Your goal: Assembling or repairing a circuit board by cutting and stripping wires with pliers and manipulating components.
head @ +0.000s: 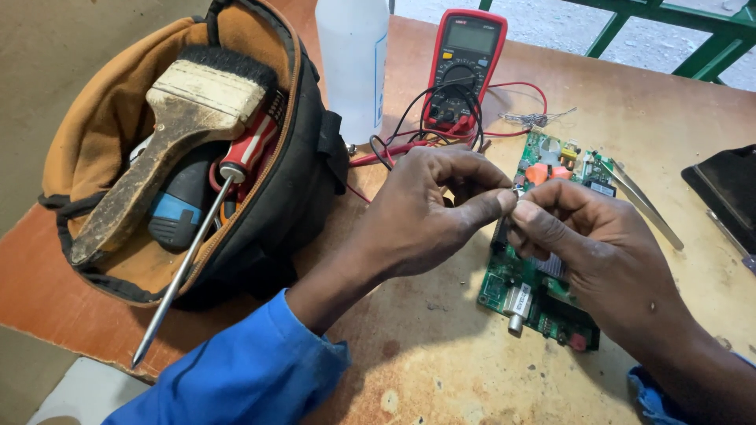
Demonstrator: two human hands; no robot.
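Note:
My left hand (pixel 429 216) and my right hand (pixel 587 244) meet fingertip to fingertip above a green circuit board (pixel 512 287) lying on the wooden table (pixel 441 346). Between the pinched fingers sits a tiny metallic part (pixel 517 191), mostly hidden; which hand grips it I cannot tell for sure, both touch it. The board carries orange components (pixel 545 171) at its far end and a silver connector (pixel 517 301) near me.
An open tool bag (pixel 311 169) at left holds a worn paintbrush (pixel 177 134) and a red-handled screwdriver (pixel 206 228). Behind stand a white plastic bottle (pixel 352 59) and a red multimeter (pixel 465 67) with leads. Tweezers (pixel 650 206) lie right of the board; a dark object (pixel 728 193) at far right.

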